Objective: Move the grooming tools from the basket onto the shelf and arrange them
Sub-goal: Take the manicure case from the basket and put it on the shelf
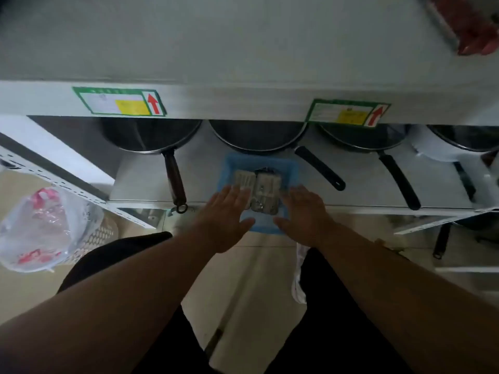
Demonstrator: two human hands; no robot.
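A blue plastic basket [291,168] sits at the front edge of the lower shelf [140,179], between pan handles. Inside it lies an opened grey grooming kit case [266,190] with small metal tools in it. My left hand [225,217] hovers flat over the basket's left side, fingers spread, its fingertips at the case's left half. My right hand [306,214] is flat over the basket's right side, fingers apart. Neither hand grips anything.
Several dark frying pans stand at the back of the lower shelf, with handles [175,182] [320,168] [399,182] sticking forward beside the basket. A broad upper shelf [243,49] with green price labels [118,101] overhangs. A plastic bag [43,228] sits on a mesh bin at left.
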